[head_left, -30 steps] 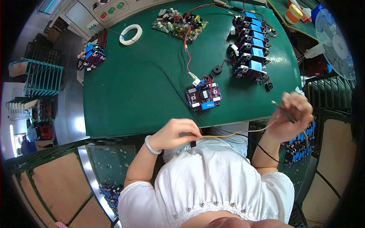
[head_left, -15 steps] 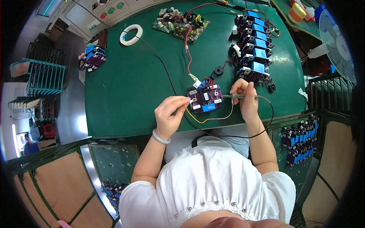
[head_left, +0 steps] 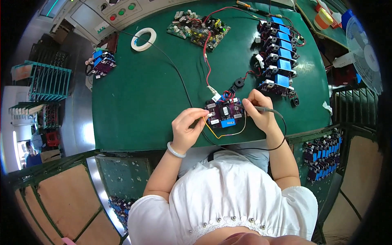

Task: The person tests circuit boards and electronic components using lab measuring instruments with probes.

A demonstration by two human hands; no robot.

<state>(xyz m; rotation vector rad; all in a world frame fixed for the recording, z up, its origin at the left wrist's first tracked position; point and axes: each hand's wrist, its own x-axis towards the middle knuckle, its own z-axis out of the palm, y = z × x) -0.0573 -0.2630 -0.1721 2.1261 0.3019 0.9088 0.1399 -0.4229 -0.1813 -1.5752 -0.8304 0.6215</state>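
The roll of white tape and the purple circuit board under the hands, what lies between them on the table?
In the head view, only bare green mat and a thin black cable crossing it lie between the tape roll and the purple board.

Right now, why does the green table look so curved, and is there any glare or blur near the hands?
Head view: the fisheye lens bows the green table edges toward a dark round rim. A pale sheen lies on the mat right of the row of blue-topped boards. The left hand, right hand and purple board between them look sharp; the outer rim is softer.
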